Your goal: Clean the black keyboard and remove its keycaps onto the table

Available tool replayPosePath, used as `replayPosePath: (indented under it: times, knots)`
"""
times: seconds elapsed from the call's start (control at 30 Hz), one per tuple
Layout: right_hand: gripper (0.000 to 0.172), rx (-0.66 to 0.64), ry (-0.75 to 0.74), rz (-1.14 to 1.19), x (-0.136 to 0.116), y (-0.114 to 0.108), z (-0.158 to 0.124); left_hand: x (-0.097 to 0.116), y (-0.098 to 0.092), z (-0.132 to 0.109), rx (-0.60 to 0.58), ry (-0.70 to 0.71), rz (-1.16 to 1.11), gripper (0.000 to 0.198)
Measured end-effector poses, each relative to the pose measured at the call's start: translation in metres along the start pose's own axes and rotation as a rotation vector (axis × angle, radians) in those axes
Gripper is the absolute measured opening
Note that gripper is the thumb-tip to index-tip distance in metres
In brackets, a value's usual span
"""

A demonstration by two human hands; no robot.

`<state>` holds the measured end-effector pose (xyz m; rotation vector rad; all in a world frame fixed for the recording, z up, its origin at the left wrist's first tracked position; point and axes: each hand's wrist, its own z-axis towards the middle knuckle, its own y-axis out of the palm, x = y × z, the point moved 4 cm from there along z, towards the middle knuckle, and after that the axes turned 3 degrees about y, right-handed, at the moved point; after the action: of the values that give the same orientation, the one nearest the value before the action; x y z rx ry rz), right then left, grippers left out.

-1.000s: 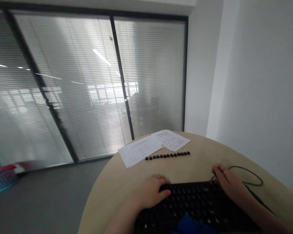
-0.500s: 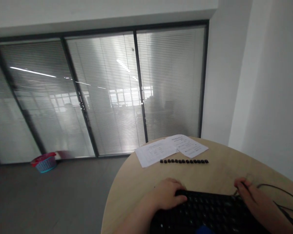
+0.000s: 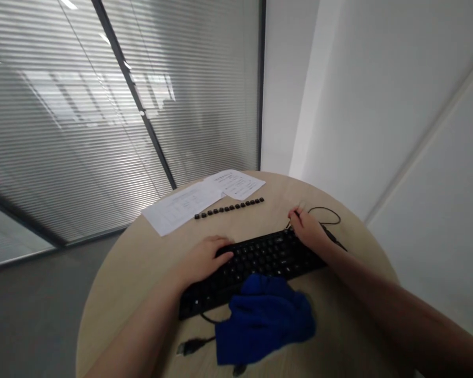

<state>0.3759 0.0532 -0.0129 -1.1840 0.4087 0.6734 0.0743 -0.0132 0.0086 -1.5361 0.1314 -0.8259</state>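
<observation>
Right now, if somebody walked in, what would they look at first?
Probably the bright blue cloth, crumpled at the near edge of the black keyboard. Next, the left hand at the keyboard's left and the right hand at its back right. Beyond, small black pieces line up beside white papers.

Keyboard mid-table, left hand at its far edge, left part, right hand by its far right corner, cable looped just beyond that hand to the right. Cloth before the keyboard, overlapping its near edge in view; cable plug left of cloth. Behind the keyboard, keycap row; behind that, two overlapping paper sheets toward the table's far left edge.
</observation>
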Motion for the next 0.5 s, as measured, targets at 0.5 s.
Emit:
replayPosePath:
  times: [0.5]
  knots:
    - [0.027,-0.036,-0.057,-0.136,-0.0081,0.0007,0.0012,-0.0011,-0.0015,0.0007,-0.002,-0.024,0.036,0.041]
